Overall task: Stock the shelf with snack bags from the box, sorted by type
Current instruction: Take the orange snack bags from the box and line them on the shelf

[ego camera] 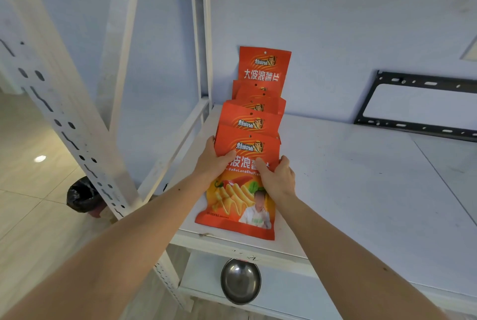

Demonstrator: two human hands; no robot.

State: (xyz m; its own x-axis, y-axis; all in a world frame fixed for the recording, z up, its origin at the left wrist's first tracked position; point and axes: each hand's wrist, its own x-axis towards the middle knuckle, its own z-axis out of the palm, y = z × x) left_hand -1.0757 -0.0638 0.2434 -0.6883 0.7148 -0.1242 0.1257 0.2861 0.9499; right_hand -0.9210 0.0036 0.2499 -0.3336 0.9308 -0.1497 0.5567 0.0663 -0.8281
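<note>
Several red-orange snack bags lie in an overlapping row on the white shelf board (361, 177), running from its front edge back to the wall. The rearmost bag (264, 66) leans upright against the wall. Both hands hold the front bag (240, 206), which lies flat at the shelf's front left. My left hand (213, 162) grips its left edge with the thumb on the face. My right hand (278, 177) grips its right side, fingers curled over the printed front. The box is out of view.
White slotted shelf uprights (64, 113) stand at the left. A black metal bracket (413, 105) hangs on the wall behind the shelf's right part. A steel bowl (240, 282) sits on the lower shelf. A black-bagged bin (81, 197) stands on the tiled floor.
</note>
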